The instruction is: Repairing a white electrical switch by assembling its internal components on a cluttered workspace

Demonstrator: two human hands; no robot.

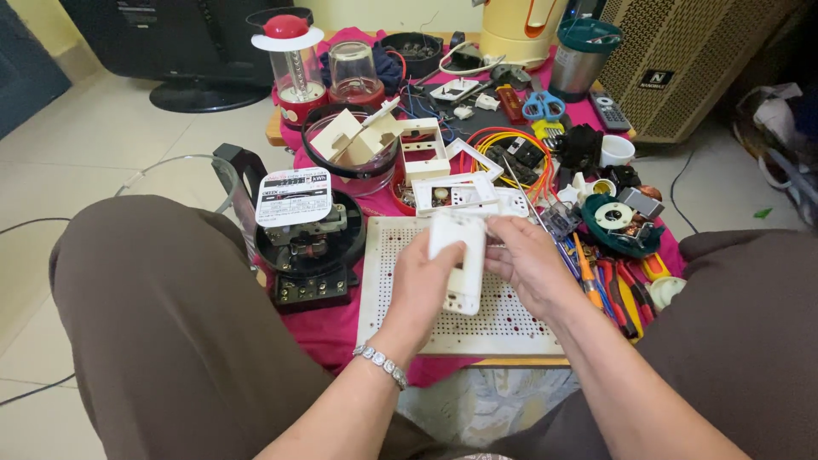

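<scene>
The left hand (419, 285) wraps its fingers round a white plastic switch housing (460, 260), thumb along the near edge, holding it upright above a white perforated board (400, 315). The right hand (530, 264) meets the housing's upper right side with fingers bent and close together; whether they pinch a small part there cannot be told — the fingertips are hidden behind the housing. A silver bracelet (381, 365) sits on the left wrist.

The far edge of the board is covered by both hands. Just beyond them lies a white frame plate (456, 194), partly hidden by the housing's top. To the left stands a black round meter (308, 238) with a white label on top; its lower terminals are in shadow. Behind it, a clear bowl with a black rim (354, 149) holds cream-coloured plastic pieces. A dark tray (515, 158) further right holds loops of orange and yellow wire — its contents are too tangled to sort out. Screwdrivers and pliers (613, 294) lie right of the board, half covered by the right forearm. All rests on a magenta cloth (328, 328).
</scene>
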